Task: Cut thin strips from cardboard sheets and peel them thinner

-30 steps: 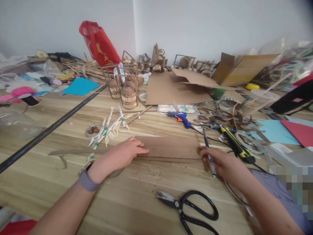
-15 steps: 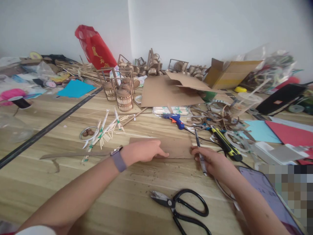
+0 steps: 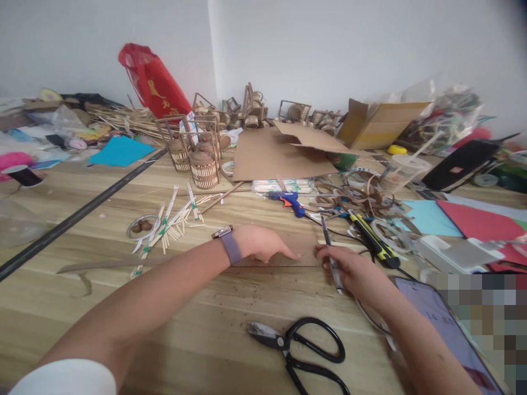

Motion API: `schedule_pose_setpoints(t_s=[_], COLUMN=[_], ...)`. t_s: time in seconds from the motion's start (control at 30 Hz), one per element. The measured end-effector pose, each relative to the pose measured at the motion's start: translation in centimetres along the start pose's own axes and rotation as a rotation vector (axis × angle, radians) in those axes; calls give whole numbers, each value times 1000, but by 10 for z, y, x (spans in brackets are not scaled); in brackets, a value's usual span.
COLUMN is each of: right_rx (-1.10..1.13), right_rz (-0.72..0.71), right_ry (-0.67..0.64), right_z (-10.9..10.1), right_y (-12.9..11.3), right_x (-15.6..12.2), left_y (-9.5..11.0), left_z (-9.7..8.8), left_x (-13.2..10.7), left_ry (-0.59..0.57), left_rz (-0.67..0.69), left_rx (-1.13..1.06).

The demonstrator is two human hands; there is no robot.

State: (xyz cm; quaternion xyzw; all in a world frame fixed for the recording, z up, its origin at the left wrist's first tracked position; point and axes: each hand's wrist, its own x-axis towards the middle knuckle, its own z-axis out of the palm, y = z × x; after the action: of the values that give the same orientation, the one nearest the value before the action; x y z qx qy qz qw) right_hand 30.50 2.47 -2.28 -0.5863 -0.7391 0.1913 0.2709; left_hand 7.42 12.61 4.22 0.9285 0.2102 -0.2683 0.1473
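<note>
A strip of brown cardboard (image 3: pixel 308 242) lies on the wooden table in front of me. Over it bends my left hand (image 3: pixel 263 243), holding nothing, with one finger stretched out and its tip on the cardboard. The other fingers are partly hidden under the palm. At the strip's right end, my right hand (image 3: pixel 353 269) grips a pen (image 3: pixel 326 237), its fingertips touching the cardboard's edge. Nearer to me lie black-handled scissors (image 3: pixel 280 342), their blades pointing left.
Beyond the cardboard are a blue glue gun (image 3: pixel 290 202), a yellow-black utility knife (image 3: pixel 374 239) and small woven baskets (image 3: pixel 205 169). Short sticks (image 3: pixel 175 227) lie to the left. A phone (image 3: pixel 438 323) sits beside my right forearm. Larger cardboard sheets (image 3: pixel 263 156) rest behind.
My left hand has slid right along the cardboard, bringing its outstretched finger closer to the right hand. The right hand still holds the pen at the strip's end. The view has shifted slightly.
</note>
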Motion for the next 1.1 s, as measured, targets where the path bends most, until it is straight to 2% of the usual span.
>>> schedule_pose_setpoints(t_s=[0.07, 0.17, 0.3, 0.37, 0.43, 0.53, 0.77, 0.93, 1.1], right_rx=[35, 104, 531, 697, 755, 801, 621, 493, 412], right_rz=[25, 83, 233, 275, 276, 277, 282, 278, 250], right_ry=[66, 244, 581, 660, 643, 550, 234, 153, 114], right_z=[-1, -2, -4, -8, -12, -9, 25, 35, 43], right_y=[-4, -12, -23, -27, -29, -33, -53, -59, -58], right_x=[-2, -7, -7, -5, -3, -6, -14, -9, -9], left_y=[-4, -10, -13, -12, -11, -10, -17, -20, -15], left_z=[-1, -4, -9, -12, -14, -14, -12, -9, -10], left_x=[3, 8, 16, 18, 18, 19, 27, 36, 41], left_ry=[-47, -119, -183, -202, -214, -216, -209, -196, -173], left_rz=[-1, 1, 8, 3, -4, -3, 43, 74, 71], left_rx=[-37, -104, -173, -189, -197, -205, -199, -172, -110])
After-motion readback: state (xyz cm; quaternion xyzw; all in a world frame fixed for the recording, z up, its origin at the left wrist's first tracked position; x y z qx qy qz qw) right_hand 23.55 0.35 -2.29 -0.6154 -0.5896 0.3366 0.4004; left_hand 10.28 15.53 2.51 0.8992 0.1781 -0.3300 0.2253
